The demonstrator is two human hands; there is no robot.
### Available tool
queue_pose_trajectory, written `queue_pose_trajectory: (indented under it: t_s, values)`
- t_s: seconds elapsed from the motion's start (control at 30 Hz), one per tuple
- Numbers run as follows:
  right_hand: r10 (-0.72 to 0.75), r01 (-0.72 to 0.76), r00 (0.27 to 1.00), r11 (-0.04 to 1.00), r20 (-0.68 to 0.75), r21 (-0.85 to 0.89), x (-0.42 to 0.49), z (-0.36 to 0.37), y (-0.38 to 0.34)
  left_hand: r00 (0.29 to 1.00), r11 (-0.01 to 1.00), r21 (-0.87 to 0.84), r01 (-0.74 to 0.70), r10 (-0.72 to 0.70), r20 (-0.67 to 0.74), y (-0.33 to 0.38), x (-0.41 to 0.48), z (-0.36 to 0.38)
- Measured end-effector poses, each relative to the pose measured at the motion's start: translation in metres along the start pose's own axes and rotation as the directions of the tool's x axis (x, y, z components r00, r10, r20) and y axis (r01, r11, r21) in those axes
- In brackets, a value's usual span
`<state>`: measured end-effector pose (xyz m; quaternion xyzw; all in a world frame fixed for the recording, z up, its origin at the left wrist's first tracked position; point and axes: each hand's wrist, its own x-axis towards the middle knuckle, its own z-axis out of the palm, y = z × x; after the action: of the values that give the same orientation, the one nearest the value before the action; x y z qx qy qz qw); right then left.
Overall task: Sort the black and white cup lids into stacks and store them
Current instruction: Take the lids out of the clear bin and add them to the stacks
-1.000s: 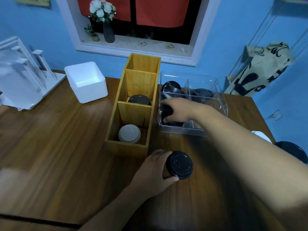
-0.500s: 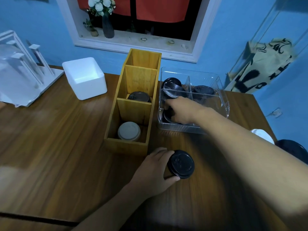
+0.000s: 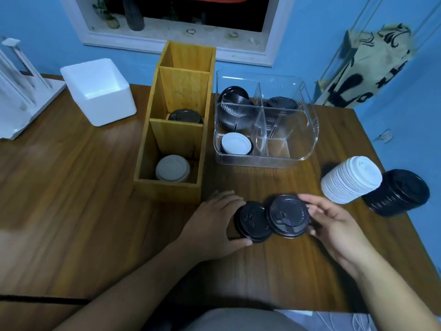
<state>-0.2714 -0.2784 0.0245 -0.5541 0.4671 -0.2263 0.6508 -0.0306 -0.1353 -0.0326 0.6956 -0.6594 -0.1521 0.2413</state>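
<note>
My left hand (image 3: 212, 223) grips a short stack of black lids (image 3: 252, 222) standing on the wooden table. My right hand (image 3: 334, 225) holds another black lid (image 3: 288, 216) by its rim, just right of that stack and overlapping its edge. The clear plastic bin (image 3: 307, 130) behind holds a white lid (image 3: 235, 143) in its front left part and black lids (image 3: 235, 96) further back. A wooden divided box (image 3: 167, 187) has a white lid (image 3: 172, 168) in its front compartment and a black lid (image 3: 185, 115) in the middle one.
A tall stack of white lids (image 3: 349, 179) lies tilted at the right, with a stack of black lids (image 3: 397, 193) beside it near the table's right edge. A white foam box (image 3: 99, 91) and a white rack (image 3: 21, 96) stand at the back left.
My right hand has come out of the clear bin holding a black lid and moved down beside the stack in my left hand. A white lid now shows in the bin. The camera tilted down.
</note>
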Motion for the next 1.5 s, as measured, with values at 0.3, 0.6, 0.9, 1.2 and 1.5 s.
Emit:
queue_pose_trajectory:
  t_s: [0.3,0.6,0.9,1.2,1.5]
  values:
    - [-0.444,0.285,0.895,0.518,0.031,-0.807,-0.021,-0.019,0.034,1.000,1.000,0.014,0.000,0.000,-0.004,-0.004,-0.001,0.006]
    - [-0.255,0.403,0.913,0.452,0.318,-0.796,-0.013,-0.030,0.024,1.000,1.000,0.030,0.004,-0.004,-0.012,0.000,-0.001,0.007]
    - [-0.333,0.415,0.900,0.464,0.281,-0.783,-0.018,0.061,0.019,0.999,0.999,0.027,-0.018,0.019,-0.033,-0.002,0.002,0.010]
    - [-0.318,0.390,0.909,0.418,0.270,-0.820,-0.010,0.067,0.015,1.000,0.998,0.069,-0.008,0.008,0.004,-0.001,0.001,0.009]
    - [-0.218,0.443,0.896,0.423,0.386,-0.790,0.001,0.063,0.007,0.999,0.999,0.044,-0.015,0.013,0.033,-0.003,0.000,0.007]
